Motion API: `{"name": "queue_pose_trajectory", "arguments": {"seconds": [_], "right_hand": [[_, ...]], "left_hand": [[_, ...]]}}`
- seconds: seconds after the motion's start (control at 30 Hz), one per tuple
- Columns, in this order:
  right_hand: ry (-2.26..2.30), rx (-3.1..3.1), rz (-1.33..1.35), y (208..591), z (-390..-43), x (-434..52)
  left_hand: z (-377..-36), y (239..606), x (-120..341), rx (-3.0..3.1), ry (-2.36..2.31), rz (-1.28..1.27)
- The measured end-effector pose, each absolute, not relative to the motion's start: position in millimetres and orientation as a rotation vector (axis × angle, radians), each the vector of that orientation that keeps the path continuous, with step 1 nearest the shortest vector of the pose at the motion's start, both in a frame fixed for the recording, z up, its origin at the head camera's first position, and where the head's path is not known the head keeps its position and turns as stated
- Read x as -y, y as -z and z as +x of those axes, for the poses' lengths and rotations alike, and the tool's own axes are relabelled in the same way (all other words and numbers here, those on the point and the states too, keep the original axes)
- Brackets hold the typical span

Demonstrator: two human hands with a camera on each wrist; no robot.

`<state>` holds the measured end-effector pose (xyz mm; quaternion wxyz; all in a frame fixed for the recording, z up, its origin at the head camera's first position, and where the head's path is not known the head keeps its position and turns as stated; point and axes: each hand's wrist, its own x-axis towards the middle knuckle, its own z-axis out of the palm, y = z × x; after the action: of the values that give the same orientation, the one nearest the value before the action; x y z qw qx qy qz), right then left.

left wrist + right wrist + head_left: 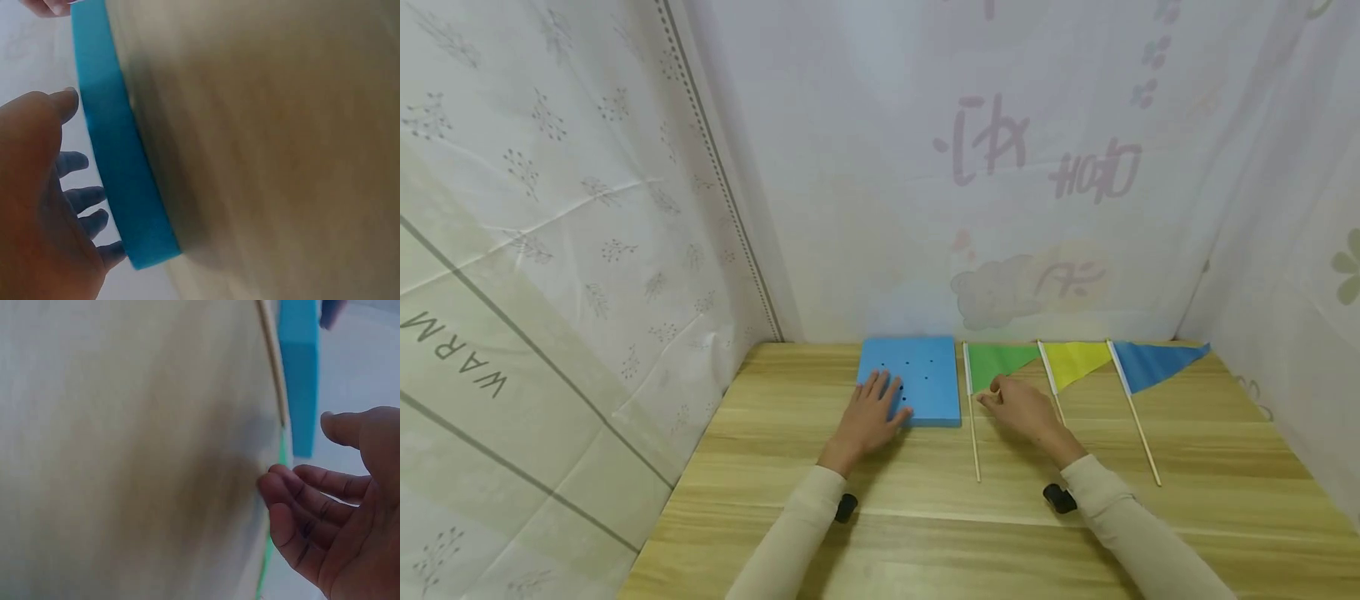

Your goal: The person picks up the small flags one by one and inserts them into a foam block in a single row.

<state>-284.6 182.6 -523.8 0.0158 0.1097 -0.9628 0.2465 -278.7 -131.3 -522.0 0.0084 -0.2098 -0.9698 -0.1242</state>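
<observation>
A square blue foam block with several small dark holes lies flat on the wooden table. My left hand lies on its near left part with the fingers spread and straight. In the left wrist view the block's edge runs beside the left hand. To the right lies a green flag on a thin stick. My right hand hovers over the flag's lower edge with loosely curled fingers touching the table, holding nothing.
A yellow flag and a blue flag lie on their sticks to the right of the green one. Printed white sheets wall in the table at the left, back and right. Bare wood lies in front of my arms.
</observation>
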Motion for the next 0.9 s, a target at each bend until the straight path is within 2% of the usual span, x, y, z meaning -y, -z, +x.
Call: {"name": "queue_pose_trajectory", "arguments": {"seconds": [0.47, 0.77, 0.9], "right_hand": [[-0.766, 3.105, 0.216, 531.2, -285.9, -153.8], [-1.017, 2.998, 0.330, 539.9, -294.2, -159.8], [-1.130, 3.033, 0.242, 528.0, -288.1, -155.6]], "left_hand": [[-281.9, 536.4, 129.3, 3.044, 0.377, -0.660], [-280.7, 531.2, 129.6, 3.055, 0.368, -0.679], [-278.6, 529.9, 129.9, 3.063, 0.365, -0.670]]}}
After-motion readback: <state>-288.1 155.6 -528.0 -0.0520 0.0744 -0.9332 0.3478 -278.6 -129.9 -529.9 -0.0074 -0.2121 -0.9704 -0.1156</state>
